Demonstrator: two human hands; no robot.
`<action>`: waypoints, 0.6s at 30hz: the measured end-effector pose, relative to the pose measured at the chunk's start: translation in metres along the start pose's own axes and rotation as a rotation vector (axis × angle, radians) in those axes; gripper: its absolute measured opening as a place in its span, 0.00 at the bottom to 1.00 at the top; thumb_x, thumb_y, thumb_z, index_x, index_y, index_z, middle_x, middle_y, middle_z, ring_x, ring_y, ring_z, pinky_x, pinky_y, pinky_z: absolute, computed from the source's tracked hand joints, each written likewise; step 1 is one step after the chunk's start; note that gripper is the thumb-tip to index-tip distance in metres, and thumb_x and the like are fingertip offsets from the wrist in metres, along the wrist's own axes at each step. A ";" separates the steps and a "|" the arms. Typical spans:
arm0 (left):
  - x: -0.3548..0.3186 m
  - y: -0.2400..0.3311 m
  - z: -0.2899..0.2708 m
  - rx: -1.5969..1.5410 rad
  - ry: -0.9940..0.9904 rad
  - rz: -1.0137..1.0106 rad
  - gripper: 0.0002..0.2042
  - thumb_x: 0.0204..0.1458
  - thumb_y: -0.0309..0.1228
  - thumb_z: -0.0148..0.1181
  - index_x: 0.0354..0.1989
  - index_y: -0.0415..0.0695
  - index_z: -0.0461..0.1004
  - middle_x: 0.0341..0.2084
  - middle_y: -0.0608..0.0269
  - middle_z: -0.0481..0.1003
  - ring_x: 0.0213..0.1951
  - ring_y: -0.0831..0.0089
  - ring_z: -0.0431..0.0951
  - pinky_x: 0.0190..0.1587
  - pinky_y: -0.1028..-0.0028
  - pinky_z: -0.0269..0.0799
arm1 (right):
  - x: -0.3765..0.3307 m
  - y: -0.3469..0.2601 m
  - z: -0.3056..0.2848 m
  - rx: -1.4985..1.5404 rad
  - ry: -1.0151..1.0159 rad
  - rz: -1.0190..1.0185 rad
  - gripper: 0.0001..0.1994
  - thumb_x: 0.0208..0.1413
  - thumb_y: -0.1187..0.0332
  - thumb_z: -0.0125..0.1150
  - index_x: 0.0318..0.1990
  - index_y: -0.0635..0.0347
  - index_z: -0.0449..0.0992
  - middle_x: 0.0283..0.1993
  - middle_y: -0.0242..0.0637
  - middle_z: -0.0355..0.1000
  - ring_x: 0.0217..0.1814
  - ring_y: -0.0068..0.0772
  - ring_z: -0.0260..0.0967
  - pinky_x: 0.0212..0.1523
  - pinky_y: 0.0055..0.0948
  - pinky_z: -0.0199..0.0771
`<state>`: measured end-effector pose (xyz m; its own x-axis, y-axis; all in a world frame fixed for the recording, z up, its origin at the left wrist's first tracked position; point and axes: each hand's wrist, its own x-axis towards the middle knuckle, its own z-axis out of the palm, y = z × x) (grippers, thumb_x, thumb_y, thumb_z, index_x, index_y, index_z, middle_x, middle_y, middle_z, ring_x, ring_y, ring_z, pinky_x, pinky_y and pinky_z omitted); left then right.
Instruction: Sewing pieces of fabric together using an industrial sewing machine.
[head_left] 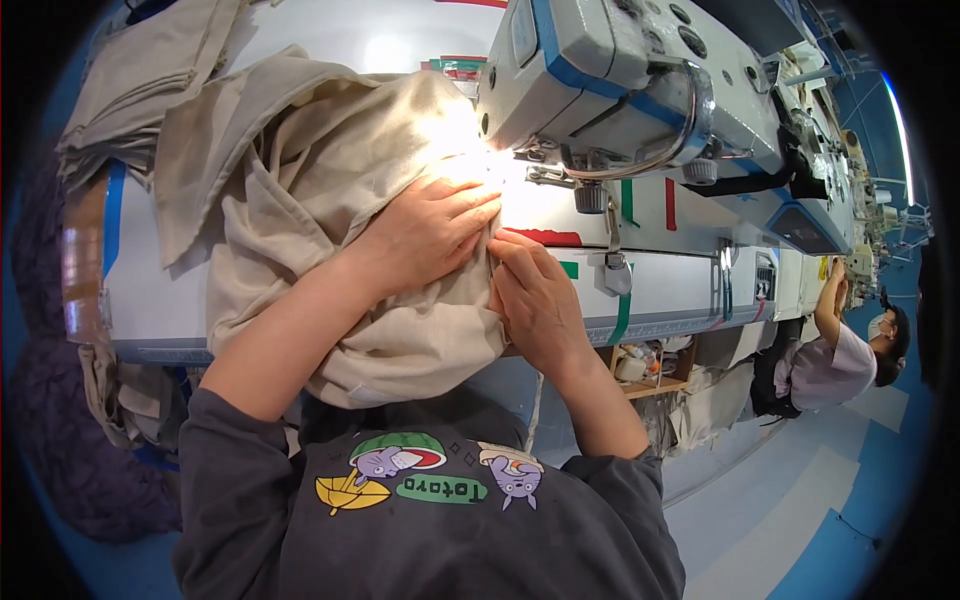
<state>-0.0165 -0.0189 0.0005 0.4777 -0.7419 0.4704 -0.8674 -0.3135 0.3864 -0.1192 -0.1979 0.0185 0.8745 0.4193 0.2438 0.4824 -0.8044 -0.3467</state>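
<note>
A large bunched piece of beige fabric [300, 190] lies over the white sewing table [160, 290] and hangs over its front edge toward me. My left hand [430, 225] lies flat on the fabric, fingers stretched toward the brightly lit needle area. Just to the right, my right hand [530, 290] pinches the fabric's right edge between bent fingers. The white and blue sewing machine [610, 80] stands beyond my hands. Glare from its lamp hides the needle and the presser foot.
Folded beige pieces [150, 70] are stacked at the back left. Under the table on the right is a wooden drawer [655, 370] with small items. Farther right, a masked co-worker [835, 360] works at another station. Dark purple material [70, 430] lies at far left.
</note>
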 end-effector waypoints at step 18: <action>-0.006 -0.011 0.000 0.074 -0.017 0.028 0.20 0.48 0.31 0.62 0.51 0.45 0.74 0.54 0.66 0.72 0.58 0.69 0.68 0.60 0.66 0.66 | 0.016 0.004 0.004 -0.081 0.085 -0.037 0.13 0.41 0.74 0.62 0.37 0.70 0.75 0.51 0.43 0.67 0.57 0.41 0.64 0.54 0.35 0.70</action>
<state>-0.0096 -0.0110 -0.0065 0.4512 -0.7609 0.4663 -0.8887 -0.3351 0.3130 -0.1031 -0.1924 0.0171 0.8472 0.4150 0.3317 0.5054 -0.8221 -0.2623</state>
